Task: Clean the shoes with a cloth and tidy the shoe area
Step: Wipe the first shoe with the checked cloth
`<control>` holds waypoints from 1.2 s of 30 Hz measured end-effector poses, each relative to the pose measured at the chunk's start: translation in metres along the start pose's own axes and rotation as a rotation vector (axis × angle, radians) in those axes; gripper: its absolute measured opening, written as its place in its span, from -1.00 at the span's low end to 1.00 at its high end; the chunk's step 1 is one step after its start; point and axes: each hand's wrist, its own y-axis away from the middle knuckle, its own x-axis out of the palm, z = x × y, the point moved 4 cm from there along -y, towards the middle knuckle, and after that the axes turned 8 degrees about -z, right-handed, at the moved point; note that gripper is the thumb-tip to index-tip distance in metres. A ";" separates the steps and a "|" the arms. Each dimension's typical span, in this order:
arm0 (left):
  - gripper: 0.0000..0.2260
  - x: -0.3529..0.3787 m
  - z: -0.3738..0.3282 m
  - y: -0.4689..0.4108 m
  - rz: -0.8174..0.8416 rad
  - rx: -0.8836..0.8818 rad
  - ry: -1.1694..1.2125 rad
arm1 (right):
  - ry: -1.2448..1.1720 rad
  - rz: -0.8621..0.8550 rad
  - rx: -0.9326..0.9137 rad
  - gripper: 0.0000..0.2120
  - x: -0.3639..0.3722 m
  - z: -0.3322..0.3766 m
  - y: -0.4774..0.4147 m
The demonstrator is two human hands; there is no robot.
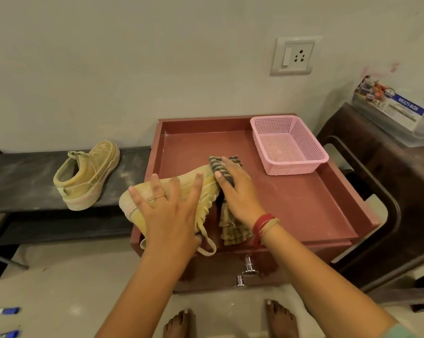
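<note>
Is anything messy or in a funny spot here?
A little. The two shoes are apart: one shoe stands alone on the dusty black rack, while the other shoe lies on the red cabinet, its lace dangling over the front edge. The pink basket sits askew.

Basket (289, 145) in tray (303, 203) rear-right; shoe (89, 174) on shelf (23, 181) left.

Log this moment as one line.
left hand steadies shoe | right hand presses cloth on it | second shoe on rack
</note>
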 end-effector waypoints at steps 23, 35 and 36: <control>0.06 0.009 0.003 -0.007 0.003 0.174 0.036 | -0.154 0.058 -0.011 -0.63 0.004 -0.021 0.018; 0.09 0.010 0.001 -0.007 -0.014 0.174 -0.004 | -0.406 -0.206 0.421 -0.74 -0.027 -0.048 -0.006; 0.06 0.011 0.000 -0.007 -0.024 0.184 -0.004 | -0.420 -0.285 0.446 -0.74 -0.030 -0.048 -0.007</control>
